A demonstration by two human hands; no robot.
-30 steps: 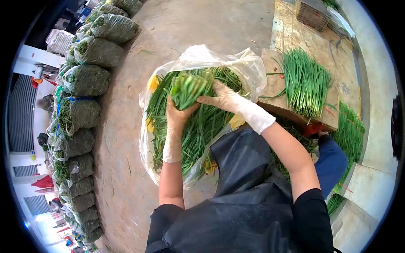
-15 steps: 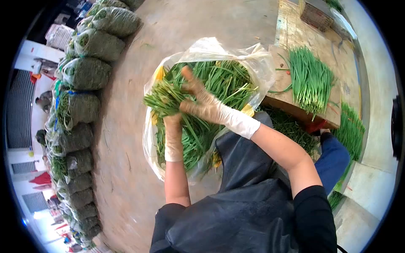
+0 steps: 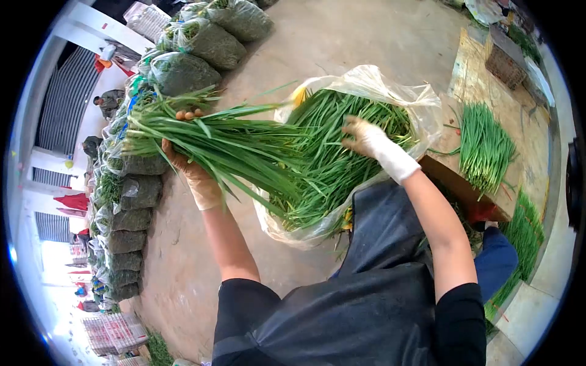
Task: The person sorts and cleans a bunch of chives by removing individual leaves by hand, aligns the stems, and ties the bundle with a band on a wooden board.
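Well, taking twelve o'clock as straight ahead of the worker, I find the left hand (image 3: 188,169) out between ten and eleven, closed around a thick bunch of long green leaves (image 3: 229,135). The bunch lies roughly level across the view. Its long axis runs from nine o'clock to just past three: the stalk ends jut beyond the fist toward nine, while the loose leaf tips fan out toward three and four. Those tips overlap, to my eye, the near-left part of a clear plastic bag (image 3: 421,100) standing at twelve; whether they rest on the heaped leaves (image 3: 342,137) inside it, I cannot tell.

So the bunch belongs wholly to the left hand. The right hand (image 3: 368,138) is at three o'clock from it, well apart from the gripped stalks, over the right half of the bag. Its fingers are parted and half curled, a bit blurred, with nothing visible in them; contact with the leaves below I can't make out.

Farther round, at three o'clock from the right hand, a neat green bundle (image 3: 485,146) lies on a board. Stuffed sacks (image 3: 186,74) line the floor from twelve round to eight o'clock of the left hand.
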